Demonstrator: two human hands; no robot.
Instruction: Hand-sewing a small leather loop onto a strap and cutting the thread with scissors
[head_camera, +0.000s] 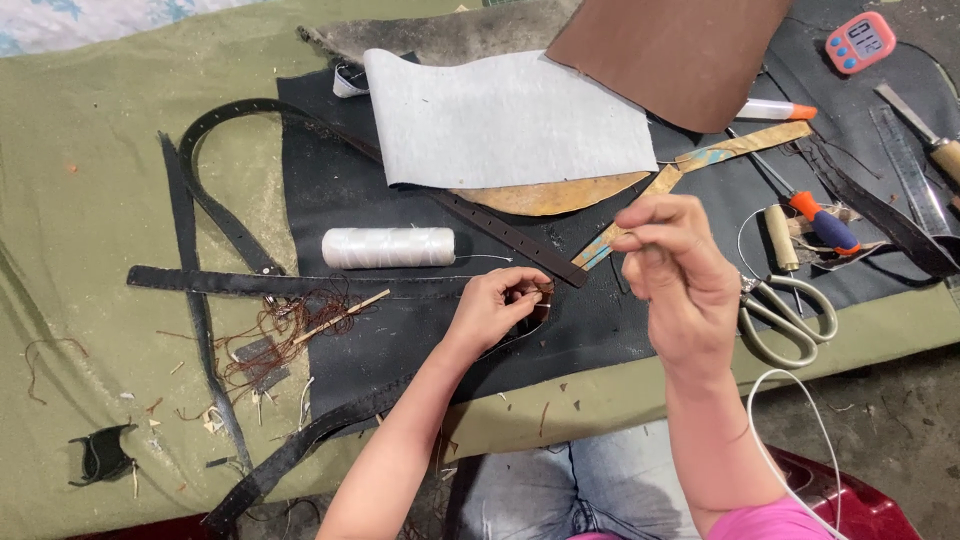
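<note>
1. Left hand (497, 305) pinching dark leather strap (300, 284) flat on black mat (600, 320), steadying the seam.
2. Right hand (672, 270) raised, fingers closed, apparently drawing thread taut; thread itself too fine to see.
3. White thread spool (388, 247) just beyond, scissors (785, 315) near the right hand.

Work surface: an olive-green cloth (90, 200) spread flat, dusty and littered with small scraps.
Mat: a black sheet (350, 190) lying over the middle of the cloth.
Floor: bare grey concrete (900, 420) at the lower right, gritty.
Far edge: a pale patterned fabric (60, 20) at the upper left corner.
Light: even and soft, with faint shadows.
</note>
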